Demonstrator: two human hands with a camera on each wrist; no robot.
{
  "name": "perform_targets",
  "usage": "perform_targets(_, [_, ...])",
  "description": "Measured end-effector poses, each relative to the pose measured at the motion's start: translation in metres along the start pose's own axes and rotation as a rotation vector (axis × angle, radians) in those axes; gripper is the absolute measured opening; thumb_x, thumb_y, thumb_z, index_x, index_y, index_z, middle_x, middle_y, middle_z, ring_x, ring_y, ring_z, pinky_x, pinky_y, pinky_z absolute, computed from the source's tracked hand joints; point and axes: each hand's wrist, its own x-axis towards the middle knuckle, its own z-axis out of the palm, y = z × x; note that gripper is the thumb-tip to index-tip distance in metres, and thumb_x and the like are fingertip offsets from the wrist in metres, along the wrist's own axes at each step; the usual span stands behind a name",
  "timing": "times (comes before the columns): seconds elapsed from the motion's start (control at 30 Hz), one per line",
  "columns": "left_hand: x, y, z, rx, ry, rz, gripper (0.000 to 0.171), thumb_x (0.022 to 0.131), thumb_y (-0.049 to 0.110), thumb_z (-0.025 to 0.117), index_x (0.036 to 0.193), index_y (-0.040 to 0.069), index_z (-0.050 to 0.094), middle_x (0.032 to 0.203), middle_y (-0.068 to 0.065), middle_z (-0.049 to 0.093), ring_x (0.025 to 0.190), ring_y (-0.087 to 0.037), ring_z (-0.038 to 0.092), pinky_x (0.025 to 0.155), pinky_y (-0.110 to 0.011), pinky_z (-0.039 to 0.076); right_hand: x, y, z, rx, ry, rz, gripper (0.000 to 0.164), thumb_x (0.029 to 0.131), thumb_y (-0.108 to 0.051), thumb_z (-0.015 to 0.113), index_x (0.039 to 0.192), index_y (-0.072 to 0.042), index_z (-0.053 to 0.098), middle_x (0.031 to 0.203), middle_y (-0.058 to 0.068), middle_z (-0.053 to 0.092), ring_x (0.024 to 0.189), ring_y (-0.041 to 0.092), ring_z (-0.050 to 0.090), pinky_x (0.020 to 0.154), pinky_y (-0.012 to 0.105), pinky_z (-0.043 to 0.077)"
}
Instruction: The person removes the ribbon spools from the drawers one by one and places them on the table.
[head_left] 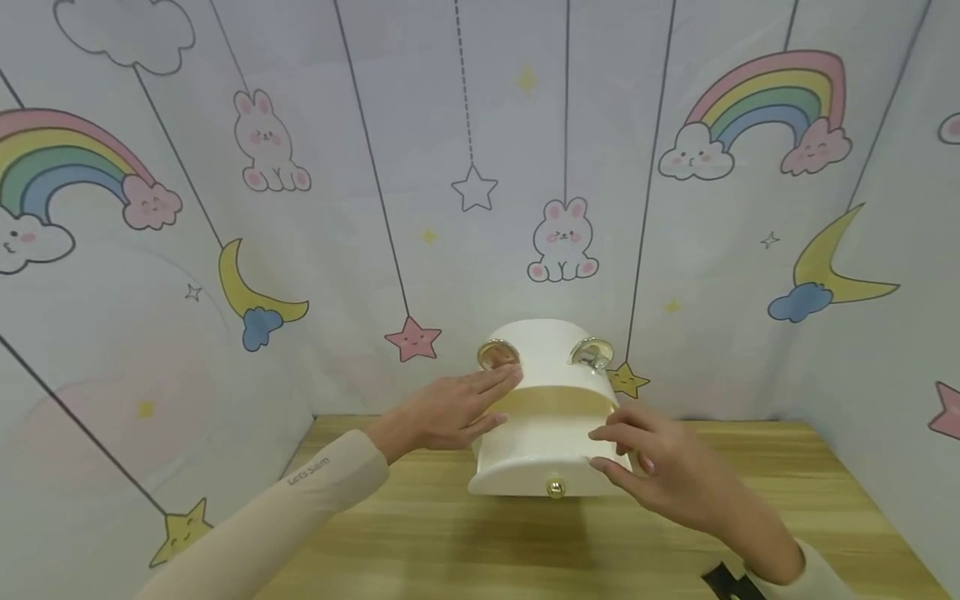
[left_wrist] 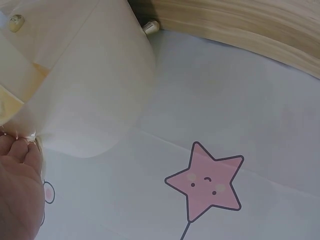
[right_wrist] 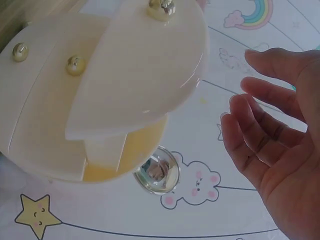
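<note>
A white storage box [head_left: 547,354] with a rounded top and two round, gold-rimmed ear pieces stands on the table. Its curved-front drawer [head_left: 510,479] sticks out toward me, with a gold knob [head_left: 555,487] at the middle. My left hand [head_left: 457,408] lies along the box's upper left side, fingers extended near the left ear piece [head_left: 497,354]. In the left wrist view, the left fingertips [left_wrist: 19,149] are right at the box's top edge. My right hand [head_left: 660,458] is beside the drawer's right side, fingers loosely bent and holding nothing; the right wrist view shows them apart from the drawer.
Two more gold knobs show on the box's lower front, one of them a small knob [right_wrist: 76,65] beneath the pulled-out drawer. The wood-grain table [head_left: 420,533] is enclosed by pale cloth walls [head_left: 360,250] printed with rainbows, stars, moons and rabbits; the back one stands close behind the box.
</note>
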Motion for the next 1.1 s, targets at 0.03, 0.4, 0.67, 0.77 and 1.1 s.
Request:
perform_targets(0.03, [0.0, 0.0, -0.001, -0.003, 0.005, 0.003, 0.067, 0.113, 0.045, 0.038, 0.17, 0.016, 0.017, 0.177, -0.002, 0.021, 0.162, -0.021, 0.031, 0.121, -0.044, 0.045, -0.001, -0.003, 0.0, -0.006, 0.004, 0.009, 0.022, 0.1, -0.032, 0.074, 0.105, -0.011, 0.078, 0.097, -0.004, 0.066, 0.075, 0.002, 0.06, 0.063, 0.005, 0.044])
perform_targets(0.4, [-0.001, 0.0, 0.0, 0.006, 0.011, -0.002, 0.067, 0.113, 0.045, 0.038, 0.17, 0.015, 0.018, 0.177, -0.002, 0.022, 0.161, -0.021, 0.032, 0.122, -0.044, 0.045, -0.005, -0.032, 0.019, -0.061, 0.084, -0.042, 0.028, 0.106, -0.038, 0.062, 0.11, -0.014, 0.077, 0.104, -0.004, 0.068, 0.079, 0.007, 0.066, 0.074, 0.012, 0.053])
perform_targets(0.67, [-0.001, 0.001, 0.0, 0.013, 0.012, -0.004, 0.067, 0.113, 0.045, 0.038, 0.17, 0.015, 0.019, 0.177, -0.002, 0.023, 0.161, -0.021, 0.033, 0.121, -0.043, 0.045, -0.009, -0.04, 0.043, -0.129, 0.125, -0.148, 0.031, 0.11, -0.031, 0.054, 0.104, -0.01, 0.076, 0.103, -0.001, 0.068, 0.081, 0.008, 0.067, 0.072, 0.014, 0.055])
perform_targets(0.77, [0.0, 0.001, 0.001, 0.022, 0.013, -0.003, 0.067, 0.113, 0.045, 0.038, 0.17, 0.015, 0.019, 0.177, -0.002, 0.023, 0.161, -0.02, 0.033, 0.121, -0.043, 0.045, -0.01, -0.04, 0.05, -0.178, 0.152, -0.202, 0.03, 0.11, -0.026, 0.054, 0.101, -0.008, 0.077, 0.098, 0.001, 0.069, 0.079, 0.011, 0.067, 0.071, 0.018, 0.056])
perform_targets(1.1, [0.002, 0.0, 0.002, 0.034, 0.031, 0.01, 0.067, 0.113, 0.045, 0.039, 0.17, 0.013, 0.019, 0.177, -0.003, 0.023, 0.161, -0.02, 0.033, 0.122, -0.042, 0.045, -0.018, -0.036, 0.068, -0.357, 0.194, -0.27, 0.032, 0.11, -0.018, 0.051, 0.098, -0.003, 0.076, 0.094, 0.008, 0.072, 0.083, 0.023, 0.071, 0.073, 0.034, 0.061])
